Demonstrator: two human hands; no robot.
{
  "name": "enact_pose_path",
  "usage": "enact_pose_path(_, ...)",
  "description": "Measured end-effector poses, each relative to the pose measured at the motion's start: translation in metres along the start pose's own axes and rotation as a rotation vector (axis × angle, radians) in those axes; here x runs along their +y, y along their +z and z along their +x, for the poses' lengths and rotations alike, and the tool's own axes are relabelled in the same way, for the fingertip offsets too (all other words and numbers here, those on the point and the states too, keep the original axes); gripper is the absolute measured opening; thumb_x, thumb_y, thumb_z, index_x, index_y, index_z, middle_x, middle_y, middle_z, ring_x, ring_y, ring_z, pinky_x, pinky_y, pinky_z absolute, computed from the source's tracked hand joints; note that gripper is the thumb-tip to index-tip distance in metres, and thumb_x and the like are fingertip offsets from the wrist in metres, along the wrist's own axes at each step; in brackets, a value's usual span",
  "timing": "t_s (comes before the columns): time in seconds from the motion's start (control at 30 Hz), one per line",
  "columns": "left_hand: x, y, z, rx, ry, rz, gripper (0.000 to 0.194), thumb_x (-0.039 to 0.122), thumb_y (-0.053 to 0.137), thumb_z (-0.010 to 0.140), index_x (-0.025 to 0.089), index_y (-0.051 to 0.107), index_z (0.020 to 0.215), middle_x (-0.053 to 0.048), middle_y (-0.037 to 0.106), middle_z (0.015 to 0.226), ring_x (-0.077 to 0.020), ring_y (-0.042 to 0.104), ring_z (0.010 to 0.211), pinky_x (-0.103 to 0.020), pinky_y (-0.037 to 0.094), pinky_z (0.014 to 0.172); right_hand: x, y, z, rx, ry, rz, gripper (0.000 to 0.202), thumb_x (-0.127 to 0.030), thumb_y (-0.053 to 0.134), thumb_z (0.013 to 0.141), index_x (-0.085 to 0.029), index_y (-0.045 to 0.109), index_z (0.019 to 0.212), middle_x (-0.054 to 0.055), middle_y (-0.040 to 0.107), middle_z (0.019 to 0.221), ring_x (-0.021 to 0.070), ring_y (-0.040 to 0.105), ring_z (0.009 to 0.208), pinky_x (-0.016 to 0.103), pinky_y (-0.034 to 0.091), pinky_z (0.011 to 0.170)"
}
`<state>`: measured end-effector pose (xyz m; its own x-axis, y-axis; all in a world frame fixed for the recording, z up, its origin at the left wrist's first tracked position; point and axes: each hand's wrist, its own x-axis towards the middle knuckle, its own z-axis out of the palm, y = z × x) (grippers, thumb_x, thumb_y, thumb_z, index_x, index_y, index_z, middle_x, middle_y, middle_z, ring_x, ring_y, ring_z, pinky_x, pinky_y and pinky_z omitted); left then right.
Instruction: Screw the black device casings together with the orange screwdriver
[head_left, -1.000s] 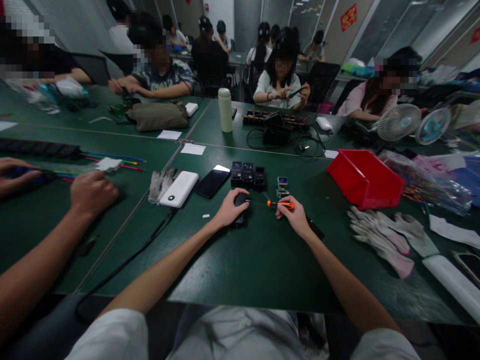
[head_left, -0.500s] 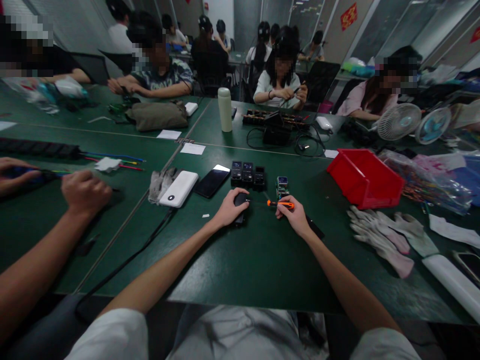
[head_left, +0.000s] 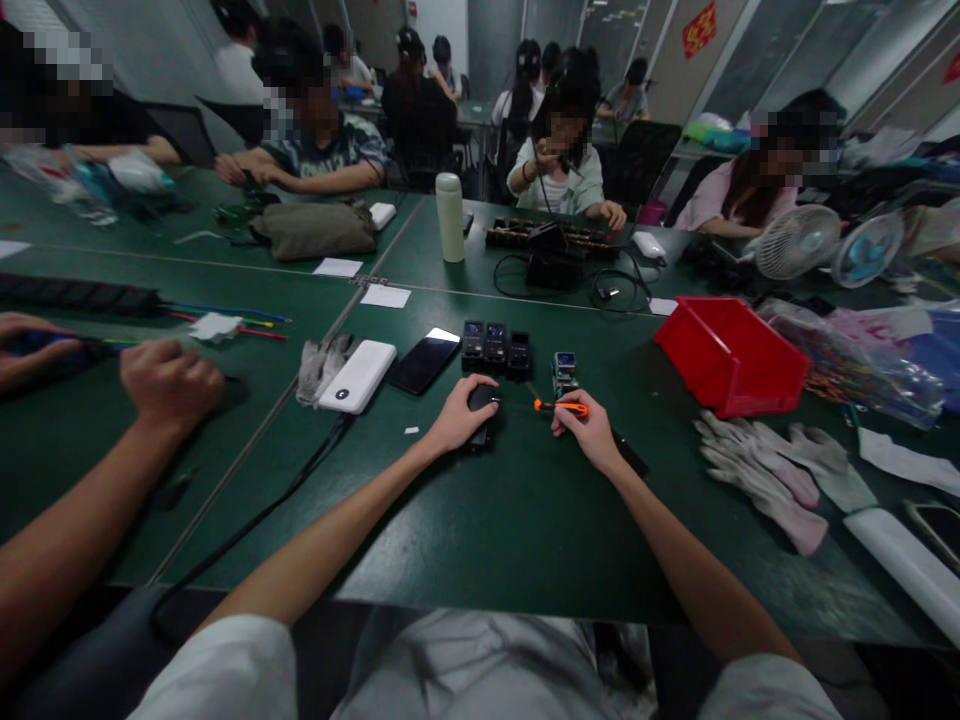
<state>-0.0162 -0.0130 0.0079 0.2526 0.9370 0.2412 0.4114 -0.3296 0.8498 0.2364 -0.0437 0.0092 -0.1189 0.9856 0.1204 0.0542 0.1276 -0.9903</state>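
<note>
My left hand point(head_left: 459, 412) is wrapped round a small black plastic case point(head_left: 481, 428) on the green table point(head_left: 450, 530). In my right hand point(head_left: 587, 428) is a screwdriver point(head_left: 571, 410) with an orange and black handle, its shaft pointing left towards the case. Small green circuit boards point(head_left: 564, 370) lie just beyond my right hand. Several black modules with small screens point(head_left: 495, 345) stand in a row beyond my left hand. A flat dark object point(head_left: 630, 455) lies partly hidden under my right wrist.
A phone point(head_left: 425, 362) and a white power bank point(head_left: 360, 377) lie to the left. At right are a red bin point(head_left: 731, 360) and work gloves point(head_left: 761, 475). A bottle point(head_left: 450, 218) stands further back. A co-worker's hands point(head_left: 169, 385) work at far left.
My hands, the case and the screwdriver show no clear movement. Across the table, a co-worker has raised one hand towards the head and lowered the other to the table.
</note>
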Motion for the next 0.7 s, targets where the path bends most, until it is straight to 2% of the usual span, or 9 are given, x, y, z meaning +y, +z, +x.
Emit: enact_pose_path(0.7, 0.0020, -0.0017, -0.0003, -0.009, -0.001, 0.001, 0.031, 0.028, 0.059, 0.081, 0.023, 0.058, 0.111, -0.003, 0.058, 0.112, -0.0204, 0.055, 0.106, -0.036, 0.040, 0.100, -0.0025, -0.0004, -0.0010, -0.007, 0.003, 0.001, 0.025, -0.037, 0.065, 0.084, -0.018, 0.053, 0.095, -0.001, 0.063, 0.067, 0.0139, 0.061, 0.058, 0.029, 0.051, 0.058)
